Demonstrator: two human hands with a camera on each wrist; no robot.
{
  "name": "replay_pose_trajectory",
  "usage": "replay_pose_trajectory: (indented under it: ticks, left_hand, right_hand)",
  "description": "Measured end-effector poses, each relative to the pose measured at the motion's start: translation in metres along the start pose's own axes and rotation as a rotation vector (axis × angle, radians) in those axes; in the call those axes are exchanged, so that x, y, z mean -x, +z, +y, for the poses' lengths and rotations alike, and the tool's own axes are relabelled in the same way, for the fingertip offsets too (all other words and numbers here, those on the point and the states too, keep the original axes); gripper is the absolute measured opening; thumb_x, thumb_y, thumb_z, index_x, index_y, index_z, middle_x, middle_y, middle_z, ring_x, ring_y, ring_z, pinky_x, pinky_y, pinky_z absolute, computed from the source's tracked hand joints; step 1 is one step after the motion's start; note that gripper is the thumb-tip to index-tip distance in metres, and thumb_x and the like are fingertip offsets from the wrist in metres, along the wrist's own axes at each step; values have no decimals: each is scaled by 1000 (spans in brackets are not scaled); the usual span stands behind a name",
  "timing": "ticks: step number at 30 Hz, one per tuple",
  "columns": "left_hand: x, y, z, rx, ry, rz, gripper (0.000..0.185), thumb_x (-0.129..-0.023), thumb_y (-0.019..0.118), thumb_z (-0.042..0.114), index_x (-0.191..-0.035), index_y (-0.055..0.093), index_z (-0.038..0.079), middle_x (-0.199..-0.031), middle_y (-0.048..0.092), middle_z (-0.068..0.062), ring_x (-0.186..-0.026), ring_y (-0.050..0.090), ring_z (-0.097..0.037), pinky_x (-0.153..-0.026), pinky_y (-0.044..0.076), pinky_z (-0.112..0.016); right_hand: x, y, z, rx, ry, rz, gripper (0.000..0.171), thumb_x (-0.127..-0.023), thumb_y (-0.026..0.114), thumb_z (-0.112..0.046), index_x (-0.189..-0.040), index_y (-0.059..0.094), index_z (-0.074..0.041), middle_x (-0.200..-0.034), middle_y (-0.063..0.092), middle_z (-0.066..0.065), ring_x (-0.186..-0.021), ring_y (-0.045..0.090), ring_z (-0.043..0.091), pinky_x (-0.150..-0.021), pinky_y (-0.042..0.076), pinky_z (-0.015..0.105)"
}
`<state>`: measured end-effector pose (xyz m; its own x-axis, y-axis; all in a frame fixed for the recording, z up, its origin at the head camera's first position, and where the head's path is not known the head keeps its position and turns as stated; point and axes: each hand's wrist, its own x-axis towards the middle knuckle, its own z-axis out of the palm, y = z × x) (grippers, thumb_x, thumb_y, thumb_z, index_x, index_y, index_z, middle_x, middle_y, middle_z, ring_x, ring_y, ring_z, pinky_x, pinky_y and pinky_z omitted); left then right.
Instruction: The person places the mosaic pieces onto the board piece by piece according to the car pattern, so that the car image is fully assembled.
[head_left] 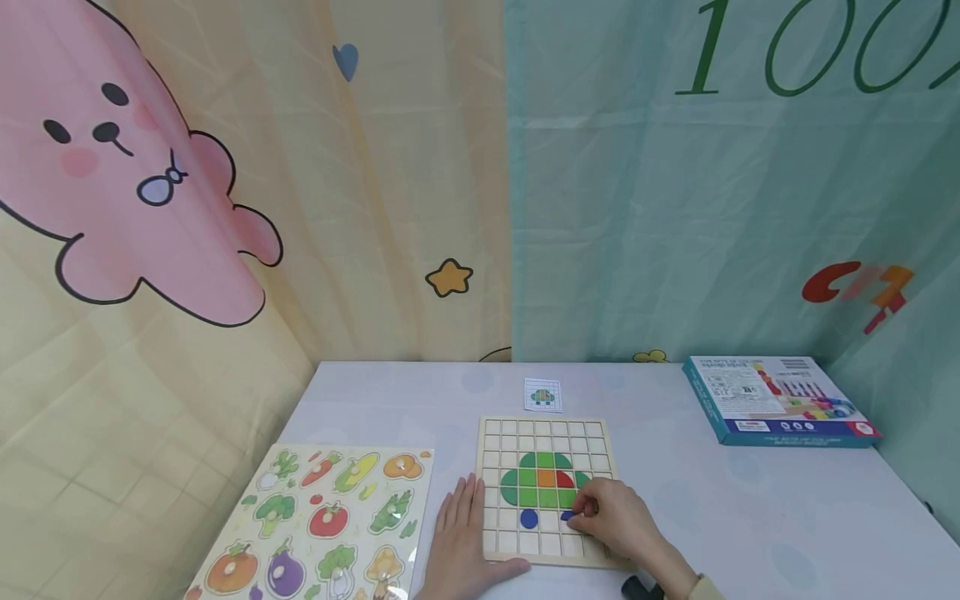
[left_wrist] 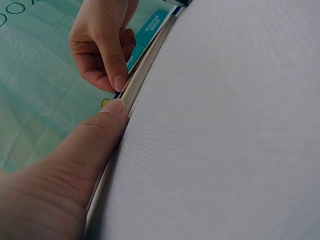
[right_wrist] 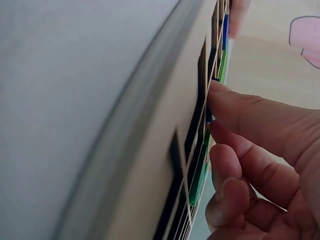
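Right hand: fingertips pinch a small blue piece, set in a cell of the lower rows of the square wooden grid board, just beneath its green, orange and red pattern. Left hand: flat, fingers straight, resting on the board's left edge. Adjacent: a small pattern card behind the board; vegetable peg puzzle left; teal cardboard box far right.

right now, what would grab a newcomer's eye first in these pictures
Mid-table, a wooden grid board carries a green figure with an orange centre; the right hand pinches a small blue piece in its lower rows, and the left hand lies flat at its left edge. A vegetable puzzle sits left, a blue box back right.
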<state>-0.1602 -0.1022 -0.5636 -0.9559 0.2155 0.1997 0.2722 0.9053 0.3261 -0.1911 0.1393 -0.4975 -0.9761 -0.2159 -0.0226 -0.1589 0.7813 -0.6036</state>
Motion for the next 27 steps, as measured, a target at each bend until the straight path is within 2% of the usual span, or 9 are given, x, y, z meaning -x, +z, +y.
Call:
replay_pose_trajectory:
  ticks: [3,7,12,17,22,27]
  left_hand:
    - [0,-1,1,-6,5,14,127,-63,46,90,-150,21,1,-154,20,-15,-141,14,-32,-114,1,-37]
    - [0,-3,3,1,9,28,126,-63,47,89,-148,24,0,-153,23,-16,-140,18,-33,-114,6,-40]
    - [0,-4,3,12,-3,-4,127,-62,47,89,-149,22,0,-154,21,-17,-140,16,-33,-113,13,-46]
    - [-2,0,1,4,-9,-32,129,-61,44,91,-150,20,0,-154,19,-16,-141,14,-33,-113,11,-47]
    - [-1,-5,3,10,-20,-41,129,-61,46,91,-149,22,-1,-154,20,-17,-141,15,-33,-113,11,-48]
    - [-2,-2,2,-1,-22,-41,129,-61,45,91,-149,23,-1,-154,21,-16,-141,15,-33,-113,12,-47]
  right_hand:
    - [0,0,0,-6,2,1,20,-70,84,-19,-68,64,-19,-61,47,-6,-56,43,11,-48,33,23]
    - [0,0,0,-12,12,-1,22,-70,84,-21,-68,63,-19,-62,47,-6,-57,43,11,-48,33,23]
    - [7,-5,4,12,39,9,21,-71,83,-24,-68,62,-19,-61,47,-6,-57,43,11,-49,33,24]
    - [22,-21,12,4,121,26,19,-76,80,-25,-70,63,-19,-62,48,-6,-59,43,12,-50,35,25]
    - [36,-40,38,-12,231,-10,16,-78,77,-27,-76,66,-16,-64,49,-3,-62,45,14,-52,37,26]
    - [48,-51,73,-41,330,-50,26,-78,76,-33,-86,67,-10,-71,51,-1,-68,48,15,-59,43,27]
